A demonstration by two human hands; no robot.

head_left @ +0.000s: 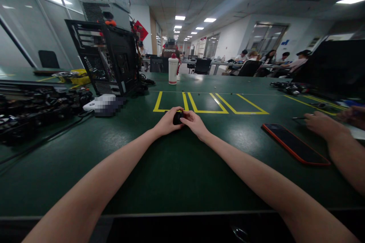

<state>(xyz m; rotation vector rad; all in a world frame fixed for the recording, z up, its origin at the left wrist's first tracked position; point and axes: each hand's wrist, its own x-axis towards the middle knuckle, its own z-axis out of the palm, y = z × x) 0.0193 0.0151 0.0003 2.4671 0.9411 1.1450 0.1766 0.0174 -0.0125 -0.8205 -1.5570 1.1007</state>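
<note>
Both hands meet at the middle of the green table (176, 174), just in front of the yellow tape outlines (203, 112). Between them is a small black object (178, 117), too dark to make out in detail. My left hand (169, 121) wraps round its left side. From the right, my right hand (195, 123) pinches it with thumb and fingers. Parts of the object are hidden by the fingers.
An open computer case (114, 57) and a pile of black parts (34, 110) are at the left. Behind the tape stands a white bottle (172, 70). At the right lie an orange-edged phone (295, 143) and another person's hand (325, 125).
</note>
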